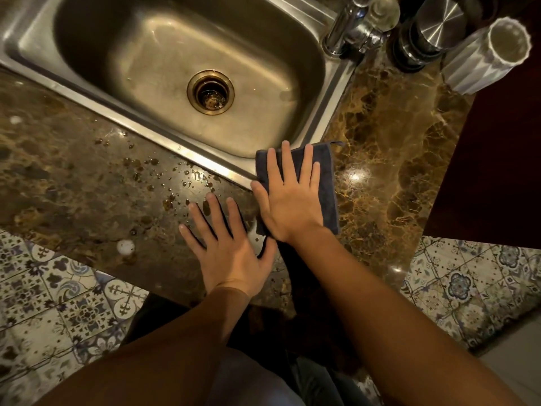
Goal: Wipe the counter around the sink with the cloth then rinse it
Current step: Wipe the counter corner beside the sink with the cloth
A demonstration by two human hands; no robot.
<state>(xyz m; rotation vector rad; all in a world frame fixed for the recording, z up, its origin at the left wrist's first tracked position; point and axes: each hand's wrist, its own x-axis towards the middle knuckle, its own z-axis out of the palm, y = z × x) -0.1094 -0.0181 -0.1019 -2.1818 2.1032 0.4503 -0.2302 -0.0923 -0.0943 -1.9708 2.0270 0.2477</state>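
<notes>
A folded dark blue cloth (329, 183) lies on the brown marble counter (389, 159) at the near right corner of the steel sink (164, 139), its far edge over the sink rim. My right hand (289, 197) presses flat on the cloth with straight, spread fingers. My left hand (225, 244) lies flat on the bare counter just left of it, fingers spread, holding nothing. Water drops (175, 183) dot the counter left of the hands. The faucet (345, 27) stands at the sink's far right corner.
A white ribbed cup (491, 54), a steel canister (433, 30) and a clear bottle (383, 10) stand at the far right behind the faucet. A dark wood panel (497, 171) borders the counter on the right. Patterned floor tiles (58, 303) show below the counter edge.
</notes>
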